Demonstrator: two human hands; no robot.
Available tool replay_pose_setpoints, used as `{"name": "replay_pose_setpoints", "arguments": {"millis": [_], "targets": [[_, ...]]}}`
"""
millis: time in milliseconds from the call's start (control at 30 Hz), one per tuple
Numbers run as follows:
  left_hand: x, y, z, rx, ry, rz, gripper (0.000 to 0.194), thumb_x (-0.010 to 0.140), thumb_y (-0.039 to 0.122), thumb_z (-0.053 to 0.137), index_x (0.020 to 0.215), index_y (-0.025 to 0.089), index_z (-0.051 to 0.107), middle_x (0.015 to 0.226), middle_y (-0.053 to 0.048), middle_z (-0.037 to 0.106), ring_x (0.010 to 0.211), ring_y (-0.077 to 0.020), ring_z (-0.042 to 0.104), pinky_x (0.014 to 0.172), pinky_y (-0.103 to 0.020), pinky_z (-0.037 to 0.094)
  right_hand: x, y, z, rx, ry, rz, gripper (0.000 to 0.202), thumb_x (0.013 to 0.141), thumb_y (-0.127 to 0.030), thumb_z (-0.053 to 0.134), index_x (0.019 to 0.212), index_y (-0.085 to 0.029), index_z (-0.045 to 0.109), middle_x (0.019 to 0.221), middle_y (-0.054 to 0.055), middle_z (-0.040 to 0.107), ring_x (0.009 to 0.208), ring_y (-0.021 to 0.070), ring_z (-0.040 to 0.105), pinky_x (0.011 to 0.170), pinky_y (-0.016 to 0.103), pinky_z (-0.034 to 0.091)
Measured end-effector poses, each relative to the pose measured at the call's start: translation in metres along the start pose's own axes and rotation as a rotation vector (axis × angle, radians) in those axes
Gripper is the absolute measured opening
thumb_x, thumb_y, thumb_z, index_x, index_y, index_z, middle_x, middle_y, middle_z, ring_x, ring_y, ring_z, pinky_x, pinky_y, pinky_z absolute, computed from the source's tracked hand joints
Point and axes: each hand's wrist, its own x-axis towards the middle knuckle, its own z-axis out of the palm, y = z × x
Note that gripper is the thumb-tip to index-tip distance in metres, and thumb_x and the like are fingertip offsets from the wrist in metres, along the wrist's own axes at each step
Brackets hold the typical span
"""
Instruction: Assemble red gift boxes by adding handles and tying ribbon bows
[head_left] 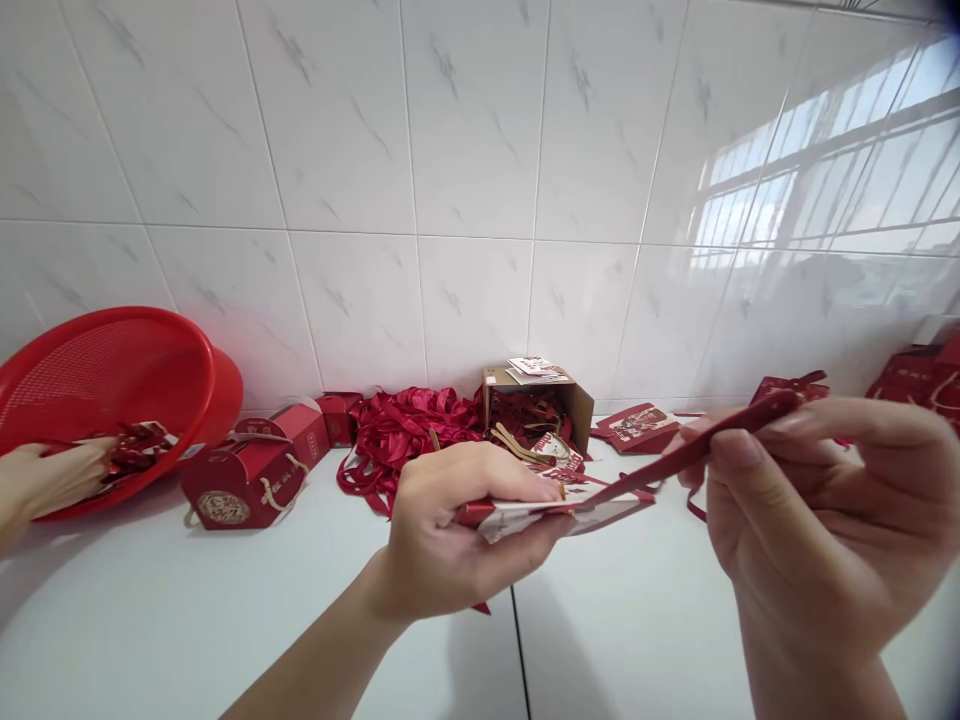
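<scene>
Clamped between thumb and fingers, one red-and-white folded card piece (pixel 619 516) sits in the left hand (pixel 472 530), held above the table at the middle of the view. Thumb and forefinger of the right hand (pixel 817 490) are pinched together on one dark red ribbon (pixel 675 455), which runs slantwise down to the piece. The piece is thin and seen nearly edge-on: a red end, a pale side, a greyish face toward the right and a small gold-coloured bit beside the thumb.

Beyond it stands one cardboard box (pixel 581 408), open toward the viewer, with dark red strips inside and at least two printed cards (pixel 534 368) on top. To its left lies one tangled heap of red ribbon (pixel 420 425), and past that three red boxes (pixel 240 492) — the nearest bears a round pale emblem and a cord. One red flat packet (pixel 637 428) lies right of the cardboard box. More red packages (pixel 911 385) stand at the far right, too crowded to count.

At the far left, one hand of another person (pixel 75 472) reaches into a single tilted red basket (pixel 225 375) — red-and-white pieces lie there beside the fingers. Everything rests on one white table (pixel 300 630) with a dark seam.
</scene>
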Motion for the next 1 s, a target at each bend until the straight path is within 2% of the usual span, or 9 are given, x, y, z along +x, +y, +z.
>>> {"name": "replay_pose_setpoints", "arguments": {"millis": [67,167,267,367,433,567,700,1000], "targets": [[0.001,0.001,0.001,0.017,-0.013,0.05,0.021,0.068,0.006,0.076,0.083,0.017,0.069,0.068,-0.004,0.072,0.061,-0.0176,0.068,0.057,-0.027,0.059,0.0,0.005,-0.002,0.032,-0.109,0.002,0.014,0.077,-0.008,0.07,0.084,-0.019,0.068,0.075,-0.002,0.069,0.067,0.0119,0.069,0.061,0.022,0.06],[0.003,0.003,0.001,0.051,-0.041,0.128,0.02,0.071,0.008,0.076,0.086,0.019,0.068,0.067,-0.003,0.072,0.057,-0.0158,0.068,0.058,-0.026,0.06,0.002,0.012,-0.007,0.104,-0.318,0.091,0.02,0.084,-0.009,0.062,0.097,-0.022,0.069,0.088,0.002,0.074,0.08,0.0166,0.071,0.076,0.031,0.062],[0.007,0.006,0.0,0.103,-0.066,0.182,0.017,0.073,0.01,0.075,0.086,0.019,0.067,0.067,-0.003,0.072,0.057,-0.0153,0.068,0.059,-0.025,0.06,0.003,0.015,-0.009,0.051,-0.46,0.164,0.024,0.081,-0.005,0.064,0.096,-0.024,0.07,0.091,0.003,0.073,0.089,0.0167,0.07,0.077,0.028,0.06],[0.01,0.007,-0.003,0.173,-0.094,0.225,0.015,0.074,0.011,0.075,0.084,0.018,0.067,0.067,-0.003,0.072,0.06,-0.0156,0.069,0.059,-0.025,0.061,0.002,0.013,-0.009,-0.004,-0.614,0.201,0.018,0.08,-0.01,0.067,0.09,-0.024,0.071,0.096,0.004,0.069,0.096,0.0168,0.065,0.077,0.026,0.058],[0.01,0.008,-0.005,0.197,-0.109,0.227,0.014,0.075,0.01,0.074,0.084,0.018,0.067,0.07,-0.003,0.071,0.062,-0.0149,0.068,0.059,-0.024,0.061,0.002,0.01,-0.008,-0.033,-0.686,0.3,0.014,0.081,-0.013,0.067,0.09,-0.024,0.07,0.096,0.004,0.069,0.094,0.0172,0.065,0.077,0.027,0.057],[0.008,0.009,-0.009,0.221,-0.09,0.181,0.014,0.074,0.008,0.073,0.083,0.018,0.069,0.076,-0.002,0.064,0.059,-0.011,0.064,0.051,-0.02,0.058,0.001,0.005,-0.004,-0.092,-0.741,0.494,0.007,0.081,-0.021,0.068,0.088,-0.022,0.068,0.084,0.005,0.072,0.077,0.0161,0.067,0.068,0.028,0.057],[0.005,0.008,-0.01,0.216,-0.084,0.166,0.017,0.072,0.007,0.074,0.084,0.018,0.07,0.077,-0.001,0.06,0.06,-0.0111,0.064,0.053,-0.021,0.059,-0.001,0.004,0.0,-0.088,-0.738,0.499,0.006,0.081,-0.024,0.069,0.086,-0.022,0.07,0.079,0.004,0.072,0.071,0.0146,0.066,0.061,0.025,0.054],[0.006,0.006,-0.01,0.2,-0.091,0.176,0.017,0.071,0.005,0.076,0.083,0.014,0.068,0.076,-0.002,0.062,0.063,-0.012,0.066,0.058,-0.021,0.061,0.001,0.006,-0.003,-0.045,-0.832,0.477,0.011,0.086,-0.024,0.062,0.093,-0.025,0.071,0.089,0.003,0.073,0.08,0.0149,0.067,0.066,0.024,0.054]]}}
